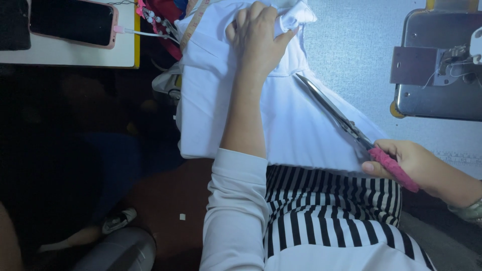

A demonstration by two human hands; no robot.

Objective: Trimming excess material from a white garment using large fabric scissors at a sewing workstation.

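My left hand [258, 37] presses down on a bunched fold of white fabric [286, 115] near its far edge. The cloth hangs over the table edge toward my lap. My right hand [416, 163] grips the pink-wrapped handle of a pair of long metal scissors [334, 110]. Their blades lie along the right side of the fabric and point up toward my left hand. I cannot tell whether the blades are apart.
A sewing machine's metal plate [437, 65] sits at the right on the pale table [351, 45]. A phone in a pink case [73, 22] with a cable lies on a white surface at top left. A measuring tape [193, 22] and red cloth lie beside the fabric.
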